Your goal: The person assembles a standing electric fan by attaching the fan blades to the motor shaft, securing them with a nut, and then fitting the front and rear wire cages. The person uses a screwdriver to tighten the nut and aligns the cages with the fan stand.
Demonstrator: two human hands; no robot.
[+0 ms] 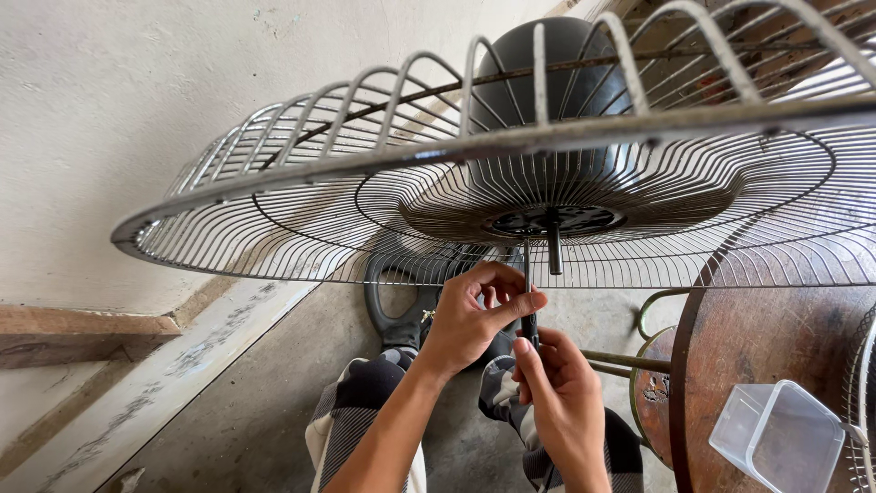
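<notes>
A large grey wire fan guard (301,196) lies nearly flat in front of me, with the dark round motor housing (547,68) behind it. A short metal shaft (555,248) sticks out of the guard's centre hub. My left hand (470,315) and my right hand (561,397) are together just below the hub. Both grip a thin screwdriver (527,274) that points up at the hub beside the shaft. The left hand's fingers pinch the shank; the right hand wraps the dark handle lower down.
A round rusty brown table top (757,356) stands at the right with a clear plastic container (776,436) on it. My knees in striped trousers (360,411) are below. A white wall fills the left, with a concrete ledge and wooden plank (82,324).
</notes>
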